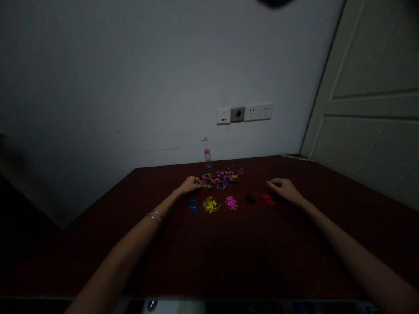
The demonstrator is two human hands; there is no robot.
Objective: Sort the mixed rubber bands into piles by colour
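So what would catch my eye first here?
Probably the bright pink pile and yellow pile on the dark table, between the two hands. Just behind them lies a larger multicoloured heap, with a pink-topped clear bottle standing near the wall.

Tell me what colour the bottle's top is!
The top is pink, clearest in the head view.

- 0 texts, labels, brands, numbers or signs can be read.
- Any print on the wall plates (245, 114) or bottle (208, 159) is too small to tell.
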